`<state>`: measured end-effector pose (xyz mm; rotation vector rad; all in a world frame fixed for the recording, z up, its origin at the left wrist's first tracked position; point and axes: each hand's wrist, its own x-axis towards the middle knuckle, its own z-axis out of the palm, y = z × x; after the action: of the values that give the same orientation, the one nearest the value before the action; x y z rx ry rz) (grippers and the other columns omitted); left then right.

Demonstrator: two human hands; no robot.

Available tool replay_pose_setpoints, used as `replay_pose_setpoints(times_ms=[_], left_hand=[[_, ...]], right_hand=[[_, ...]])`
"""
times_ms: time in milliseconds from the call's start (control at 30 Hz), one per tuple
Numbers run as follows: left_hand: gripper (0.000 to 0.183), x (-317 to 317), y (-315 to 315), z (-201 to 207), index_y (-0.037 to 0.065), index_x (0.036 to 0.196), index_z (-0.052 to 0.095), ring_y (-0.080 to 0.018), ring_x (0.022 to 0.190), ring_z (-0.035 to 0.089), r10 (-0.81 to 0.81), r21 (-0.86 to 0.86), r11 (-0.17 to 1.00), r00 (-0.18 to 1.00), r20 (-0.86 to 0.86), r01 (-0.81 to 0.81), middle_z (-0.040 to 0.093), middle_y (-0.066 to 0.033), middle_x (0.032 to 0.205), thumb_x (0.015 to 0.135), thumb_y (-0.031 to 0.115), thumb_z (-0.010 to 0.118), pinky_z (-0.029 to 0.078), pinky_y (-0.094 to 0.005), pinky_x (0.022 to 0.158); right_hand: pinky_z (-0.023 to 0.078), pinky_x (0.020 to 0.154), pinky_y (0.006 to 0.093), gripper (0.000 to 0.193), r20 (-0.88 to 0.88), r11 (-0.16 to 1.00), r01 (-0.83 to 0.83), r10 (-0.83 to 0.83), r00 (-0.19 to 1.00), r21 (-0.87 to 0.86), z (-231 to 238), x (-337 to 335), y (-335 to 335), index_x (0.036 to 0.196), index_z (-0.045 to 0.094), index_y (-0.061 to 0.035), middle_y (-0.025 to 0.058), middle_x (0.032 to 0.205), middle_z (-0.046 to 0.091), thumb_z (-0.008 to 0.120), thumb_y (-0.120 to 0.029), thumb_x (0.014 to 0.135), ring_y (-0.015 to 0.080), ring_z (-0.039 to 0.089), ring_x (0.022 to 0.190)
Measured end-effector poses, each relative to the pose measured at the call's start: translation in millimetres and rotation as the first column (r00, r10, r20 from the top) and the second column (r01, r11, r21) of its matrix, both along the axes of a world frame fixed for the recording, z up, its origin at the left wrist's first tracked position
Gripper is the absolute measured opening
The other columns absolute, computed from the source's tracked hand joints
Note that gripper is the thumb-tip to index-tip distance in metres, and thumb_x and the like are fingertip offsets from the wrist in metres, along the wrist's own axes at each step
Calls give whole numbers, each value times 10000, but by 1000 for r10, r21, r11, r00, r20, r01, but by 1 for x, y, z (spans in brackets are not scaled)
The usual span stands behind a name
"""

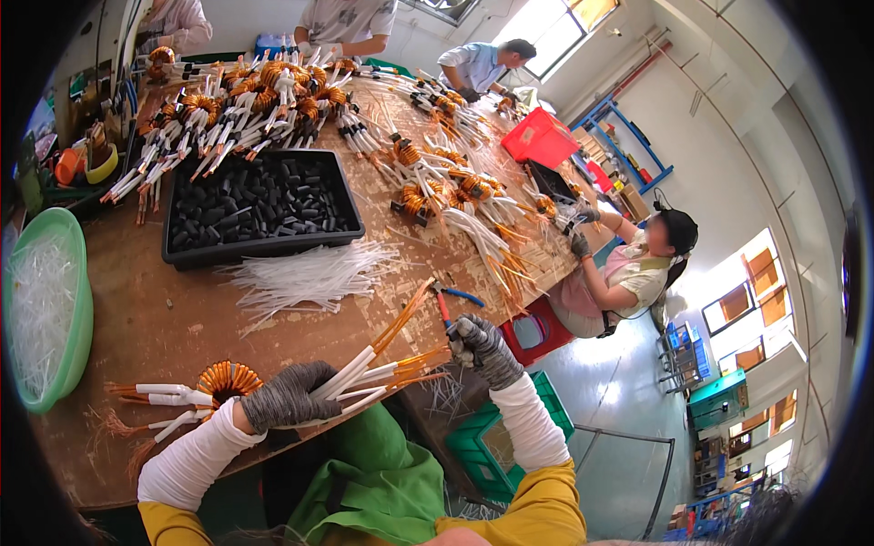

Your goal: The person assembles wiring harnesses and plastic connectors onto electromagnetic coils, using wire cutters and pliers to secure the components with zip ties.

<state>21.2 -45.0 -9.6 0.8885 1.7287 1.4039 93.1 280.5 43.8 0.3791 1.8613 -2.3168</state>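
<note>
My left hand (pixel 289 397), in a grey glove, is closed round a bundle of white-sleeved copper wires (pixel 357 371). Their bare copper ends fan out to the right, toward my right hand. Left of that hand, at the table's near edge, lies an orange copper-wound ring coil (pixel 228 380) with more white-sleeved leads. My right hand (pixel 487 350), also gloved, has its fingers curled at the end of the red handle of a pair of pliers (pixel 440 293). The pliers' blue handle points away to the right, outside my grip. The fingertips are partly hidden.
A black tray (pixel 264 238) of short black tubes stands beyond loose clear sleeves (pixel 314 275). A green basin (pixel 80 318) is at left, a green crate (pixel 492 460) below the table's edge. Ring coils (pixel 273 86) pile up behind. Co-workers sit around the worn wooden table (pixel 137 328).
</note>
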Motion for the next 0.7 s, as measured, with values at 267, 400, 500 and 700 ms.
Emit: replay_pose_setpoints(times_ms=[267, 400, 500, 700], left_hand=[[469, 2, 0, -2, -16, 1048, 528, -180, 805, 568, -2, 7, 1000, 999, 32, 2, 601, -136, 883, 729, 284, 698, 456, -309, 737], [453, 1, -1, 3, -19, 1053, 539, -134, 795, 546, 8, -20, 1000, 1000, 11, -8, 603, -94, 873, 712, 227, 706, 451, -285, 726], [473, 1, 0, 5, -11, 1065, 533, -165, 818, 560, 2, -26, 1000, 1000, 13, -1, 603, -119, 898, 720, 264, 703, 451, -300, 751], [480, 0, 0, 10, 1, 1084, 527, -201, 849, 578, -5, -30, 1000, 1000, 9, 6, 600, -148, 926, 729, 281, 688, 451, -319, 777]], right_hand=[[317, 419, 159, 250, -42, 996, 53, -49, 998, 76, 17, 6, -14, 855, 597, -26, -20, 592, 511, 649, -260, 785, 26, 417, 463], [316, 434, 166, 275, 84, 968, -78, 59, 995, 239, 11, 5, -17, 882, 604, -14, -23, 586, 505, 663, -258, 769, 29, 422, 474], [315, 436, 163, 277, 57, 983, -111, 104, 993, 149, 6, 5, -28, 900, 611, -14, -17, 600, 518, 664, -251, 768, 28, 422, 474], [328, 434, 158, 311, 136, 985, -161, 151, 979, 66, -10, 20, -62, 934, 597, -7, 13, 728, 592, 685, -239, 746, 34, 431, 482]])
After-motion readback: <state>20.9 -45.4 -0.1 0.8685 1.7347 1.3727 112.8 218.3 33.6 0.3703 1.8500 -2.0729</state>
